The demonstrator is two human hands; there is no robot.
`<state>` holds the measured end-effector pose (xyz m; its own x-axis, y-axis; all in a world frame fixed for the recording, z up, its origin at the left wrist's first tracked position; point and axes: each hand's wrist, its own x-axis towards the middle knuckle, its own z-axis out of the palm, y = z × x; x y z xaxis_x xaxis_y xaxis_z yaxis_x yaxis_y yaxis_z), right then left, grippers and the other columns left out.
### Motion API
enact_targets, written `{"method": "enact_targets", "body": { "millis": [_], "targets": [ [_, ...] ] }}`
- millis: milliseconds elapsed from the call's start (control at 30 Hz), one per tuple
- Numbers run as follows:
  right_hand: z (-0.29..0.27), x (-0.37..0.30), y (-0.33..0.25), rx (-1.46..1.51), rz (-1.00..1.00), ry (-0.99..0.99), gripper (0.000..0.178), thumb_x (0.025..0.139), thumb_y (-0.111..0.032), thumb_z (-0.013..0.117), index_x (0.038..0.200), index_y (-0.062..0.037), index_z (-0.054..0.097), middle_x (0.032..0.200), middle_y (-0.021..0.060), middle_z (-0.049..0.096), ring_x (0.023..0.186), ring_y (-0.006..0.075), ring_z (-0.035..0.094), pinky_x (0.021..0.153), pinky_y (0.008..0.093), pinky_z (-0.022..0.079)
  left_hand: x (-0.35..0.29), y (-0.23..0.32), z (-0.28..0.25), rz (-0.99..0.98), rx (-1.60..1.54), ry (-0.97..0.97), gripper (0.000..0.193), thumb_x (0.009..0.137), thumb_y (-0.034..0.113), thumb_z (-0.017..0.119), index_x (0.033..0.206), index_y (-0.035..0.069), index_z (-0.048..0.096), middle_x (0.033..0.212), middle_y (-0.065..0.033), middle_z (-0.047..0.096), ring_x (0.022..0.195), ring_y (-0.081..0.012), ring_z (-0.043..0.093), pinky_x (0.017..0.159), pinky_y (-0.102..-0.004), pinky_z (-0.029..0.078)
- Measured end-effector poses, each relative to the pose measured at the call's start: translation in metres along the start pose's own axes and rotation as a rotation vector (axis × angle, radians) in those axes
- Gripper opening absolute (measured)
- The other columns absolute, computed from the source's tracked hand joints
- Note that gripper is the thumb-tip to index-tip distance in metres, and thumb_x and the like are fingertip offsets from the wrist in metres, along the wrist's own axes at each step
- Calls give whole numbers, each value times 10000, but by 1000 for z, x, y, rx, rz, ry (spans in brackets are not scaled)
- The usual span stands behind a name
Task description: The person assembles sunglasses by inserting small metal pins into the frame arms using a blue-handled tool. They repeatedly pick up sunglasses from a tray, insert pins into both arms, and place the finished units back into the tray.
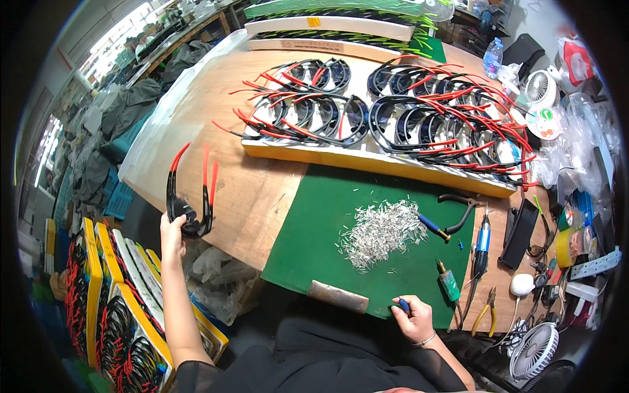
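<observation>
Out past the left edge of the wooden table, my left hand (173, 237) is closed on black glasses (171, 190) with red temple tips pointing up. Three temples show, so more than one pair may be in it. My right hand (416, 321) rests at the front edge of the green mat (295, 255), its fingers closed round a small blue-handled tool (404, 305) whose working end I cannot make out. A heap of small silvery pins (380, 232) lies on the mat ahead of that hand. Left of the hand, a curved metal plate (338, 297) sits on the mat's edge.
Behind the mat stands a yellow-sided tray (367, 167) of black and red glasses. To the right lie a hammer (432, 226), a green-handled tool (448, 281), a blue electric screwdriver (483, 239) and yellow pliers (486, 313). More loaded trays (124, 288) stand at lower left.
</observation>
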<state>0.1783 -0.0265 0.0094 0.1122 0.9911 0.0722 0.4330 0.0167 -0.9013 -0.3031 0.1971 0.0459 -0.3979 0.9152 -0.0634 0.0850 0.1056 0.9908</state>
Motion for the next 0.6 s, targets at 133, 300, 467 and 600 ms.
{"method": "enact_targets", "body": {
  "millis": [133, 300, 467, 600],
  "targets": [
    [2, 1, 1, -13, 15, 5, 122, 748, -45, 646, 854, -6, 599, 631, 37, 548, 459, 70, 448, 448, 207, 377, -17, 55, 81, 169, -20, -209, 359, 816, 65, 554, 1155, -25, 474, 1025, -71, 571, 872, -131, 556, 774, -263, 462],
    [-7, 20, -12, -251, -89, 98, 122, 749, -69, 639, 852, -20, 593, 667, 88, 548, 497, 188, 525, 470, 280, 423, 14, 87, 186, 326, 58, -445, 425, 816, 135, 597, 1166, -54, 450, 1109, -103, 548, 999, -146, 523, 885, -282, 402],
    [-1, 37, -9, -345, -103, 108, 195, 735, -63, 623, 921, -28, 578, 774, 133, 565, 656, 306, 561, 582, 355, 459, 81, 104, 309, 691, 428, -265, 369, 760, 207, 583, 1048, -21, 547, 959, -185, 591, 887, -259, 573, 812, -310, 436],
    [9, 11, 6, -374, -107, 238, 225, 679, -30, 629, 899, -35, 582, 743, 117, 567, 636, 285, 551, 562, 350, 448, 134, 127, 396, 703, 279, -385, 327, 742, 253, 580, 976, 27, 611, 884, -163, 633, 855, -290, 603, 763, -360, 448]
  ]
}}
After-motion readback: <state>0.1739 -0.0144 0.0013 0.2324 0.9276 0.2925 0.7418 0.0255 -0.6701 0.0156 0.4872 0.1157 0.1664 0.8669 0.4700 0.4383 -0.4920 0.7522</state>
